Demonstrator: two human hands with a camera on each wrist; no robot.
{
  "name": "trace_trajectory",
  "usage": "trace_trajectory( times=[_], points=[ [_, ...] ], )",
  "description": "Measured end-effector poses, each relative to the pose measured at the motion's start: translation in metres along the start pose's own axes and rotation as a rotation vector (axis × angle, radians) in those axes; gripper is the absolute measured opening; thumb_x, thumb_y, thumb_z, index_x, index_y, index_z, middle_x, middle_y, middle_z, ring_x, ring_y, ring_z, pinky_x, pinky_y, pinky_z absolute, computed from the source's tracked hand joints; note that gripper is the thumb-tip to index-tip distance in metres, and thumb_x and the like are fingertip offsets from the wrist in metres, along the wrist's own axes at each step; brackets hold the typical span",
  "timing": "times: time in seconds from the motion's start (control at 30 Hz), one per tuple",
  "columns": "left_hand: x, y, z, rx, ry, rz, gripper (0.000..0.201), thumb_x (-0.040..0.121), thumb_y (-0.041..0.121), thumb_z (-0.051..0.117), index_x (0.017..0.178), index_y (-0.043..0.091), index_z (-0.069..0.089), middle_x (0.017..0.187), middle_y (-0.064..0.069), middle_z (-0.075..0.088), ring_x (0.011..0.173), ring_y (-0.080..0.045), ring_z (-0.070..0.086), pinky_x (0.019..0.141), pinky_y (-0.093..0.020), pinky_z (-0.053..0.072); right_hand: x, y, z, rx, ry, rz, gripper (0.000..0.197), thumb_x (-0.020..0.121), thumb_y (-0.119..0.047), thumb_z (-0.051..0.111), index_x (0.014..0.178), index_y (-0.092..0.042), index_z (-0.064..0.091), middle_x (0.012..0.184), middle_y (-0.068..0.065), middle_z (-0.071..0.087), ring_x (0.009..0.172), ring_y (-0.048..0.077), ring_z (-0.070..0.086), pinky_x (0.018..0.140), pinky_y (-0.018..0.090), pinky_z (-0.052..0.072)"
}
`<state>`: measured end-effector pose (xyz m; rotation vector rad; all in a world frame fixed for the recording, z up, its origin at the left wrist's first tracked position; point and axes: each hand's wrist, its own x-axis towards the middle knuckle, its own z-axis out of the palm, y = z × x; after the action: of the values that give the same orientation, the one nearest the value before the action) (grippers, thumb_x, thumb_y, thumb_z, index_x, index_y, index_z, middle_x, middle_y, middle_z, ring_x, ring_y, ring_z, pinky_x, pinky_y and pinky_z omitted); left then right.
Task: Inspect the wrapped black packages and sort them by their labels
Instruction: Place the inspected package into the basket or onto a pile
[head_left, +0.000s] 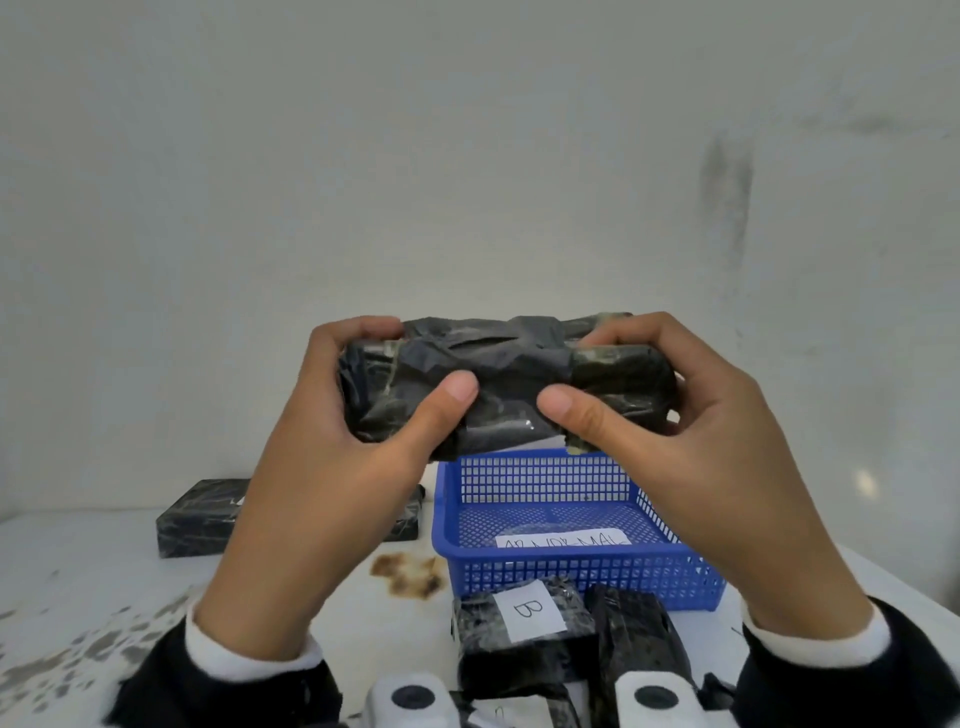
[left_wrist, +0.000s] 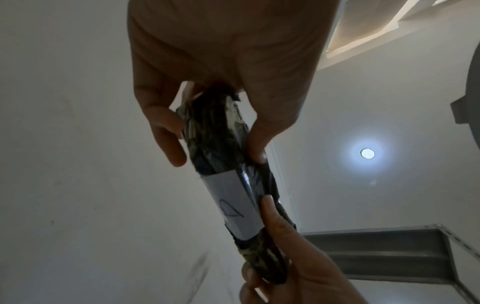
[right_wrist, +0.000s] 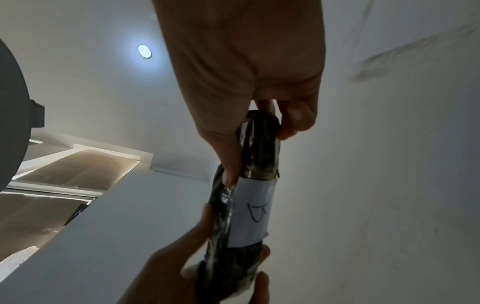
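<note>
Black wrapped package (head_left: 506, 379) held up level above the table (head_left: 78, 582), over the far rim of the blue basket (head_left: 571, 577), gripped at both ends. Left hand (head_left: 332, 426) curled round the left end, thumb pressed on the near face, fingers over the far top edge. Right hand (head_left: 691, 415) clamped likewise on the right end, thumb on the near face close to the left thumb. White paper label (left_wrist: 233, 207) on the package's underside, turned away from the head view, seen from both wrist views with a handwritten mark, probably a B.

Inside the basket, flat on its floor, a white slip (head_left: 563, 542) with handwriting, partly hidden by the near wall. Just near of the basket, a second black package (head_left: 524, 634) with a white label (head_left: 530, 608) reading B, and beside it on the right a third black package (head_left: 639, 654). Far left on the table, a fourth black package (head_left: 208, 517) lying flat, partly behind the left forearm. Brown stain (head_left: 408, 571) on the tabletop, left of the basket. Pale wall (head_left: 467, 156) behind.
</note>
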<state>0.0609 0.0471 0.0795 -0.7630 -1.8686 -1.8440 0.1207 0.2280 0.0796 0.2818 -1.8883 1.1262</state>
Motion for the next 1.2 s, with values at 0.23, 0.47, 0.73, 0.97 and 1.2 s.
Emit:
trace_trajectory(
  times=[0.23,0.47,0.73,0.97,1.2],
  points=[
    [0.003,-0.002,0.0,-0.124,0.009,-0.047,0.063,0.061,0.055,0.065,0.12,0.036,0.054,0.104,0.014,0.069,0.068,-0.011,0.068,0.059,-0.028,0.052,0.003,0.002,-0.006,0.143,-0.11,0.035,0.07,0.065,-0.049,0.078,0.13,-0.054,0.052,0.115,-0.016,0.069,0.092,0.005,0.069,0.089,0.029,0.055],
    [0.005,-0.001,-0.006,-0.197,-0.069,-0.022,0.059,0.068,0.046,0.072,0.119,0.045,0.042,0.097,0.004,0.076,0.088,-0.015,0.073,0.088,-0.033,0.049,0.005,-0.003,-0.013,0.189,-0.14,0.167,0.06,0.068,-0.051,0.067,0.126,-0.044,0.059,0.095,-0.007,0.077,0.08,0.008,0.07,0.082,0.029,0.052],
    [0.006,-0.006,-0.003,-0.193,-0.051,-0.034,0.023,0.09,0.036,0.055,0.111,0.027,0.057,0.091,0.013,0.074,0.081,-0.015,0.073,0.066,-0.033,0.06,0.003,-0.006,-0.013,0.21,-0.073,0.187,0.026,0.082,-0.041,0.063,0.106,-0.031,0.067,0.076,-0.003,0.074,0.05,0.002,0.057,0.054,0.01,0.044],
    [0.005,-0.006,-0.006,-0.155,-0.07,-0.005,0.019,0.091,0.033,0.054,0.108,0.024,0.059,0.089,0.008,0.074,0.076,-0.017,0.073,0.057,-0.028,0.059,0.001,-0.007,-0.009,0.166,-0.08,0.154,0.033,0.07,-0.057,0.063,0.095,-0.037,0.071,0.086,-0.011,0.077,0.076,0.001,0.072,0.07,0.018,0.054],
    [0.001,-0.002,0.0,-0.043,-0.038,0.006,0.054,0.056,0.057,0.068,0.103,0.036,0.053,0.091,0.026,0.068,0.081,-0.008,0.071,0.073,-0.032,0.058,0.001,-0.004,-0.005,0.084,-0.015,0.118,0.031,0.074,-0.054,0.069,0.096,-0.032,0.07,0.092,-0.012,0.077,0.088,0.007,0.073,0.085,0.036,0.059]
  ],
)
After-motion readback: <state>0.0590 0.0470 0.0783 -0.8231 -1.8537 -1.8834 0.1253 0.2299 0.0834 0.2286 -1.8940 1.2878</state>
